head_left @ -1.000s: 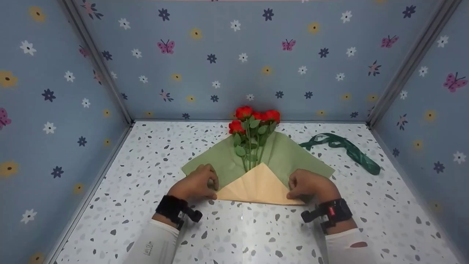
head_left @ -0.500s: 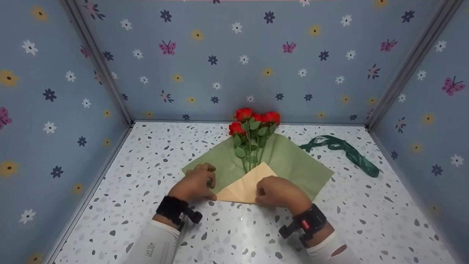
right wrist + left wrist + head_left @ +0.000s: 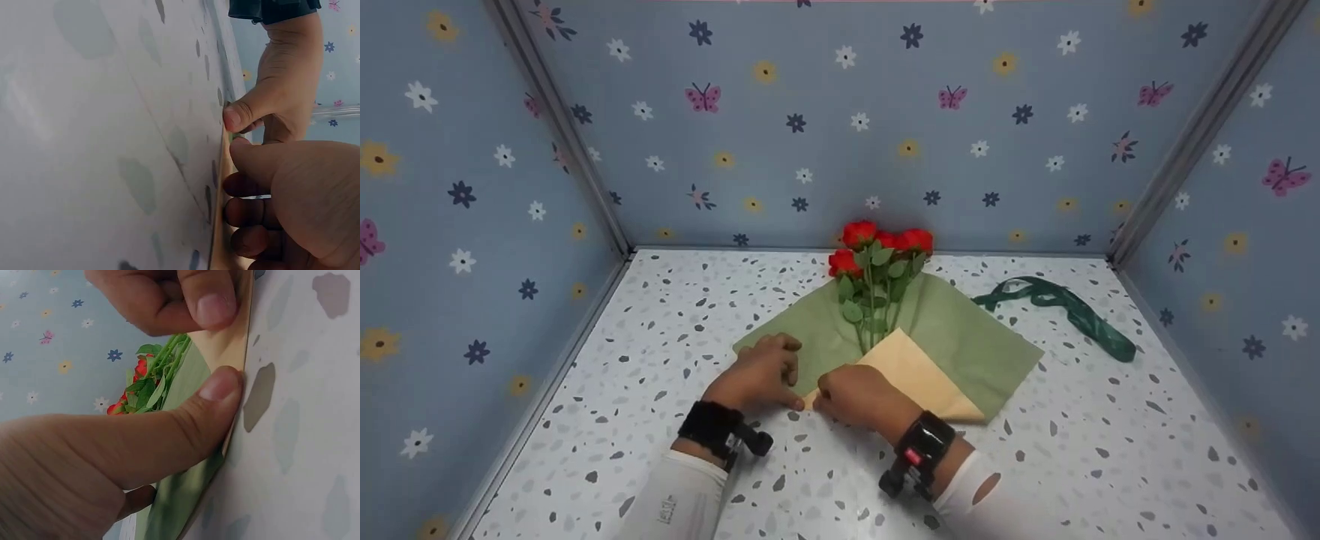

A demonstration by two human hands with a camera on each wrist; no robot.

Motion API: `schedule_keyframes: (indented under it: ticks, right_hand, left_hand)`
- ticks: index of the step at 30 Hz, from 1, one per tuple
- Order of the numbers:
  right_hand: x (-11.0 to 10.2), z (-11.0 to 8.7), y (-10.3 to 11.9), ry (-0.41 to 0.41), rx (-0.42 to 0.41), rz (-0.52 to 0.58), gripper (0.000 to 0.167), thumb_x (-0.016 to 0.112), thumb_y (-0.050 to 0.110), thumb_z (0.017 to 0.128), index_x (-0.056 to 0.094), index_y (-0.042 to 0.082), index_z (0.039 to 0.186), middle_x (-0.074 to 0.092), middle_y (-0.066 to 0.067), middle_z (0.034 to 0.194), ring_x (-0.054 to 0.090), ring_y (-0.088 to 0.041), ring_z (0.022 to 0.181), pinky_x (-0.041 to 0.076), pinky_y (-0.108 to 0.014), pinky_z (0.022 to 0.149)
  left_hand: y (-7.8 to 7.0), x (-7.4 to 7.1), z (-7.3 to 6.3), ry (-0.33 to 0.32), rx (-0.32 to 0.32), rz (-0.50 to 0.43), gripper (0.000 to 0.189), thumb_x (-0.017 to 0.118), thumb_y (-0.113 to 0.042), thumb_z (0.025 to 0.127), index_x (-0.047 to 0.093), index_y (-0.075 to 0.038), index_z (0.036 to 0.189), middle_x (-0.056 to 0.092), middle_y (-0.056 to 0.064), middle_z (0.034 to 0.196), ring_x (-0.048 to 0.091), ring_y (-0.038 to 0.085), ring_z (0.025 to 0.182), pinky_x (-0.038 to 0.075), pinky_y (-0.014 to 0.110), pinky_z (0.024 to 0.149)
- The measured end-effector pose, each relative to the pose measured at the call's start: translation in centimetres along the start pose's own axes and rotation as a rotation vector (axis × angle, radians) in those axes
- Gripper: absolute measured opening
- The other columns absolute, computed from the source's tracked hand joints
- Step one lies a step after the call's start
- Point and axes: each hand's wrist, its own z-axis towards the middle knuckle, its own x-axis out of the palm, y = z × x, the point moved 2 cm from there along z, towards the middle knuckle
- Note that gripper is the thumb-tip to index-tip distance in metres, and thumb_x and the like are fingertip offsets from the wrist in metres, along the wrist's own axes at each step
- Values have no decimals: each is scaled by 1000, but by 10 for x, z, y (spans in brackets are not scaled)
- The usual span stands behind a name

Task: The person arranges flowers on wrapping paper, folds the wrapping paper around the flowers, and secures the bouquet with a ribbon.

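A green wrapping paper [image 3: 975,330] lies on the table, its front edge folded up into a cream-coloured flap [image 3: 922,382]. Red roses [image 3: 860,234] with green stems rest on it, their lower stems under the flap. At the flap's left corner my left hand [image 3: 757,375] presses with an extended thumb, the other fingers bent loosely above the green side. Right beside it, my right hand [image 3: 859,394] has curled fingers and touches the folded edge with its thumb and fingertips. The left wrist view shows the left thumb [image 3: 216,391] flat on the crease, close to the right hand [image 3: 169,301].
A dark green ribbon [image 3: 1072,307] lies loosely bunched on the speckled table [image 3: 675,300], right of the paper. Patterned blue panels [image 3: 825,135] enclose the table at the back and both sides. Each wrist carries a strapped black camera.
My right hand has slid left along the folded edge, from the flap's right corner past the middle to near the left hand. The left hand stays almost in place.
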Motion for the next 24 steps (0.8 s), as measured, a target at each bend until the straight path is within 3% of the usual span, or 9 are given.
schedule_keyframes:
  ticks: [11,19,24]
  right_hand:
    - [2,-16,-15,28,99,196,28,83,34,103,71,22,81,59,11,68,54,-8,59,46,-29,59]
    - [-9,-42,-40,-31,137,236,28,88,24,96,69,20,77,59,11,69,53,-10,64,45,-31,62]
    - [-15,-59,-64,-23,163,280,27,90,21,92,68,20,76,56,11,70,53,-11,67,45,-30,63]
  left_hand:
    - [2,1,0,0,-45,-14,42,108,-33,73,67,-23,77,56,-3,168,45,38,159,36,67,130]
    - [2,0,1,3,-3,-21,43,108,-35,73,68,-22,77,57,3,167,46,38,159,29,70,132]
    - [3,-1,2,6,17,-37,43,109,-34,72,68,-21,76,57,5,167,45,40,159,27,73,131]
